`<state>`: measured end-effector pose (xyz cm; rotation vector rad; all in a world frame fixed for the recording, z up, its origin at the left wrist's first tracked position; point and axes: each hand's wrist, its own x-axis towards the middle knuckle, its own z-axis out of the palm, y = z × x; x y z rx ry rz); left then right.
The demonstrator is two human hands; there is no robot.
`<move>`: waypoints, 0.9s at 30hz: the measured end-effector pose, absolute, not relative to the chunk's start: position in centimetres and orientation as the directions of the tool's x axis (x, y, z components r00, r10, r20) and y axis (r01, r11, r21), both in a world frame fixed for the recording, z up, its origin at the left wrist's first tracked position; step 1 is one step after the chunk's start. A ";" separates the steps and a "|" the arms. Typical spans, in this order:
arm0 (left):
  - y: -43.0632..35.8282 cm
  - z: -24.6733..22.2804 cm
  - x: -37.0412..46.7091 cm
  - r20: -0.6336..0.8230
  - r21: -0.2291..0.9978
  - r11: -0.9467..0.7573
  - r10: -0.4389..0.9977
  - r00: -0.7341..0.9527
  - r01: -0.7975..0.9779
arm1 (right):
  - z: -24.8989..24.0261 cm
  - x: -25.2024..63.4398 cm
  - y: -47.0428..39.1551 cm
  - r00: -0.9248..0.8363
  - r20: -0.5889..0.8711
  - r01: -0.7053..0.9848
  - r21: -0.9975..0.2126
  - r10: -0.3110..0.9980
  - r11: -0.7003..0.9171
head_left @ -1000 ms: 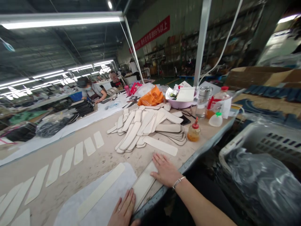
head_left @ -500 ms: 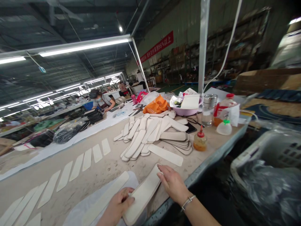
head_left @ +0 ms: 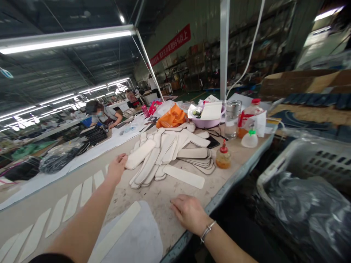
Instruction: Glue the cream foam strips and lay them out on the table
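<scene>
My left hand (head_left: 117, 168) reaches over the table and grips the near end of a cream padded strip (head_left: 141, 155) with rounded ends. That strip lies at the left side of a loose pile of similar strips (head_left: 164, 146). My right hand (head_left: 189, 213) rests by the table's front edge, fingers loosely bent, with nothing visible in it. Beyond it lies a single flat cream strip (head_left: 184, 176). Between my arms, another long flat strip (head_left: 117, 232) lies on a whitish rounded sheet (head_left: 145, 233). Several flat strips (head_left: 56, 215) form a slanting row on the left.
A squeeze bottle of amber liquid (head_left: 223, 157), a green-capped bottle (head_left: 249, 139) and a clear flask (head_left: 233, 120) stand at the right. Behind the pile are an orange bag (head_left: 171, 116) and a lilac basin (head_left: 207, 123). A plastic crate (head_left: 307, 153) stands right; a co-worker (head_left: 102, 115) sits beyond.
The padded strip that both hands held near the front edge is now at the pile in my left hand, which moved forward and left. My right hand has let go. The view has shifted right.
</scene>
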<state>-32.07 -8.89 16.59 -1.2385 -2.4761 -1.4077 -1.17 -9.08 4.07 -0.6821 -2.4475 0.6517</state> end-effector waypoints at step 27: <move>-2.6 5.0 -14.1 0.366 0.244 -0.177 0.927 0.079 0.953 | 3.4 4.9 -2.7 -0.329 0.239 0.813 -0.421 0.914 0.403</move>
